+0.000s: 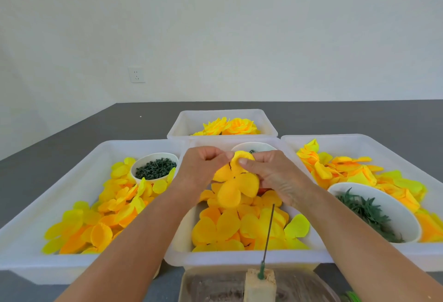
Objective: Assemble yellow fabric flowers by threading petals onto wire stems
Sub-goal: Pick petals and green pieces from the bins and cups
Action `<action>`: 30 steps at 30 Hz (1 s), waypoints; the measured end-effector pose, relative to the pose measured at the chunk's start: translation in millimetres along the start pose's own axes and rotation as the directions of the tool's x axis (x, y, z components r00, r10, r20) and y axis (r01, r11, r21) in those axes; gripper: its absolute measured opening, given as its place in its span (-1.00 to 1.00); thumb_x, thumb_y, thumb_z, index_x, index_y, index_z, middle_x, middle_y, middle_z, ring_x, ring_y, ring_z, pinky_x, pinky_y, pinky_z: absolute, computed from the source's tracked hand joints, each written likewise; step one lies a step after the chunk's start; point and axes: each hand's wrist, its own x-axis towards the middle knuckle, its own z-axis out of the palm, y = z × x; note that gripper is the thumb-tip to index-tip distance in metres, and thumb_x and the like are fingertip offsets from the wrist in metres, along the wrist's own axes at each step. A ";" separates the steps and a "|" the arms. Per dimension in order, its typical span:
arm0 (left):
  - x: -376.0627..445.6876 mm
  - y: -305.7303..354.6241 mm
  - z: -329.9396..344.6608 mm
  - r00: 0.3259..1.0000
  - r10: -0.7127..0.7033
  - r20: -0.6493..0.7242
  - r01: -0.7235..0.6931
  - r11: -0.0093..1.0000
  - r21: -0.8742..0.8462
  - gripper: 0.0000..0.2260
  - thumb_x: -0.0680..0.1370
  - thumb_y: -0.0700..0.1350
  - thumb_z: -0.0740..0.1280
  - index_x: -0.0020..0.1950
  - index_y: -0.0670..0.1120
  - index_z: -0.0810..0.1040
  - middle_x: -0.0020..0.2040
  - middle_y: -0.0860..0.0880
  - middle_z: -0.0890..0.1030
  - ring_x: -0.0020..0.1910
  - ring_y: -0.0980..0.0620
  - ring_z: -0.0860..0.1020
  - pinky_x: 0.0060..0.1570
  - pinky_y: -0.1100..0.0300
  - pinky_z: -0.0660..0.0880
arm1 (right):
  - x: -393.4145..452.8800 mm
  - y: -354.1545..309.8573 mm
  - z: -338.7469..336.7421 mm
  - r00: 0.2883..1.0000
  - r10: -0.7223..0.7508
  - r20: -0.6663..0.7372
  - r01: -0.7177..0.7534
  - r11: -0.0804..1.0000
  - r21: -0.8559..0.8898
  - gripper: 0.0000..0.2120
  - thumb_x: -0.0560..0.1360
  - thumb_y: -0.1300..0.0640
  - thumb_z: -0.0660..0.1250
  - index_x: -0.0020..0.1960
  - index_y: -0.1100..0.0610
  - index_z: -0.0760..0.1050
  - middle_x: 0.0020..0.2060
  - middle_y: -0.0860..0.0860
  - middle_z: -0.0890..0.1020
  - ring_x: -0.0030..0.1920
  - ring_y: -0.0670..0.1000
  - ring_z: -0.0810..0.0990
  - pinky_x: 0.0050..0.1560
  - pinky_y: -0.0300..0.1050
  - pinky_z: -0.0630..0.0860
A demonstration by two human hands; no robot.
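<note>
A yellow petal piece [236, 182] is pinched by left hand [203, 167] and right hand [275, 177] above the wire stem [268, 232].

Petals [236, 183]: yellow-orange, held piece with dark slits. Loose petals [105, 208]: lemon yellow to orange. Bins [31, 249]: translucent white. Bowls [405, 218]: white, dark green contents. Wire [269, 232]: dark, green at base. Block [260, 285]: pale tan. Bench [72, 126]: dark grey. Wall [215, 26]: white.
</note>
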 end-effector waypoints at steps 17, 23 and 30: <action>-2.7 -2.5 5.5 0.947 0.317 -0.055 -0.281 0.898 0.338 -0.89 0.45 -0.26 0.41 -0.27 -0.12 0.62 -0.38 0.02 0.58 -0.39 0.13 0.47 -0.29 0.28 0.43 | 2.9 1.8 7.4 0.791 -0.598 -0.131 0.467 0.727 -0.503 -0.90 0.43 0.28 0.42 -0.18 0.34 0.62 -0.36 0.03 0.56 -0.33 -0.11 0.47 -0.21 -0.27 0.39; -4.2 10.7 -0.6 0.980 -0.072 0.184 0.125 0.947 -0.297 -0.87 0.52 -0.28 0.27 -0.21 -0.22 0.56 -0.48 -0.07 0.55 -0.53 0.07 0.47 -0.50 0.32 0.43 | -3.5 -5.5 2.4 0.972 -0.235 0.018 0.225 0.948 0.223 -0.86 0.37 0.10 0.38 -0.31 0.12 0.65 -0.40 0.03 0.62 -0.38 -0.08 0.54 -0.37 -0.27 0.47; -4.6 5.0 4.3 0.989 0.143 0.020 -0.142 0.933 0.331 -0.72 0.45 -0.26 0.40 -0.40 -0.05 0.43 -0.50 0.05 0.40 -0.56 0.20 0.34 -0.50 0.45 0.25 | -1.6 1.0 6.1 0.893 -0.425 -0.144 0.353 0.864 -0.359 -0.82 0.42 0.20 0.43 -0.31 0.27 0.57 -0.43 0.13 0.51 -0.39 0.01 0.41 -0.32 -0.17 0.38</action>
